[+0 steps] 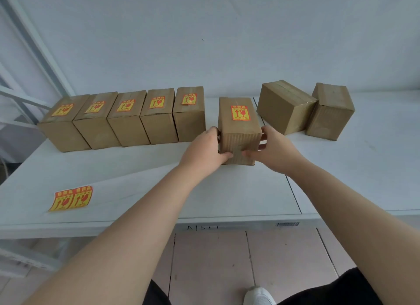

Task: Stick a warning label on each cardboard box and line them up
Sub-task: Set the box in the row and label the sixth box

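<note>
A cardboard box (238,132) with a red and yellow warning label (240,112) on top stands on the white table (141,191), a gap away from a row of several labelled boxes (127,120) to its left. My left hand (204,149) grips its left side and my right hand (272,146) grips its right side, thumbs on the front face. Two unlabelled boxes (285,106) (330,111) sit at the back right. A strip of two spare labels (73,198) lies at the table's front left.
A white wall runs behind the table. A metal shelf frame (27,61) stands at the far left. Below the table's front edge are floor tiles and a white shoe (259,296).
</note>
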